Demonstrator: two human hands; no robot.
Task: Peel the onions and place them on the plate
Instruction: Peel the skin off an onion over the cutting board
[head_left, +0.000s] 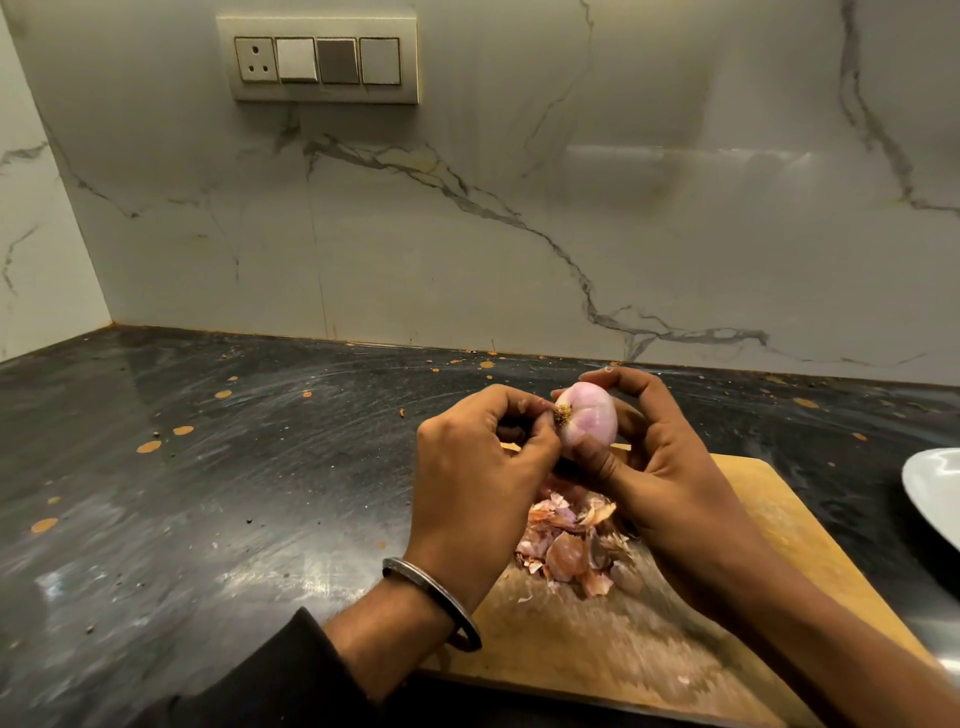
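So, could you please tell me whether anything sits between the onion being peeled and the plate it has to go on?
Nothing visible does. The onion is held above the cutting board in the right hand; the plate lies to the right, with only bare board and countertop between.

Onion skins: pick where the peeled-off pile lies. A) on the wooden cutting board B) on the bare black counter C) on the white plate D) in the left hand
A: the onion skins sit heaped on the wooden cutting board, beneath the two hands working the onion; what shows of the white plate at the right edge holds none.
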